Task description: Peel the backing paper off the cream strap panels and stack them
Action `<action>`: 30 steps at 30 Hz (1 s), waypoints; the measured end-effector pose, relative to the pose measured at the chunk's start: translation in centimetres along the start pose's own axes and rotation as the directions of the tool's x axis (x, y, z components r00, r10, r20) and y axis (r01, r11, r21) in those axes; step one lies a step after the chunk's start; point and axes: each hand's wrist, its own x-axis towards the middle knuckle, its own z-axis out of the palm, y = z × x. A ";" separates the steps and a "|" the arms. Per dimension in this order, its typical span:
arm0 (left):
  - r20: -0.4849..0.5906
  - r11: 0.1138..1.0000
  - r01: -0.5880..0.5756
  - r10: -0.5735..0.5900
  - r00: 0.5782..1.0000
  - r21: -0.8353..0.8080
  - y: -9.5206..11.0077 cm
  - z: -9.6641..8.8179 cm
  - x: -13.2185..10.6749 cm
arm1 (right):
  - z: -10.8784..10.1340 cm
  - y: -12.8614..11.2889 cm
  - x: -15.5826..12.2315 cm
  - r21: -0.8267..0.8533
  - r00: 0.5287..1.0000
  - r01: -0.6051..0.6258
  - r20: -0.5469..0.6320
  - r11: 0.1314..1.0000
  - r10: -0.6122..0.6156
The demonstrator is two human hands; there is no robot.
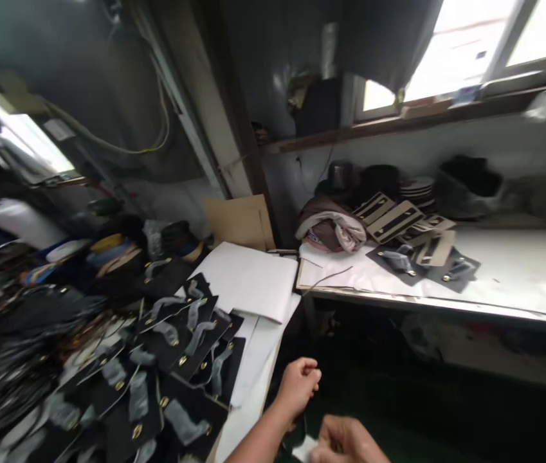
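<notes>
My left hand [299,387] is over the dark gap between two tables, its fingers curled closed. Whether anything is inside them is hidden. Lower down, at the bottom edge, my right hand [347,440] is closed with a small white piece [305,448] at its fingertips; it looks like paper or film, blurred. Left of my hands, black flat panels [176,379] with gold-coloured metal fittings and straps wrapped in clear film lie in an overlapping heap. Neither hand touches them.
White sheets [248,276] lie at the left table's corner, with brown cardboard [241,222] behind. On the right-hand white table [518,270] are a rolled brown cloth bundle [330,225], tan-and-black pieces [395,218] and more black panels [400,262]. A post [234,122] rises between the tables.
</notes>
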 end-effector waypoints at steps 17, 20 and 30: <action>-0.921 0.869 0.486 -0.107 0.375 0.097 -22.7 -19.7 -27.6 | 11.6 -5.2 1.6 -0.359 0.788 0.012 0.579 0.933 0.212; -0.935 0.729 0.654 -0.058 0.350 0.199 -24.7 -22.7 -28.5 | 14.0 -5.3 2.2 -0.366 0.799 0.036 0.569 0.930 0.193; -0.841 0.525 0.840 -0.384 0.382 0.141 -27.6 -34.0 -25.1 | 17.5 -4.1 3.2 -0.485 0.881 0.025 0.424 0.874 0.209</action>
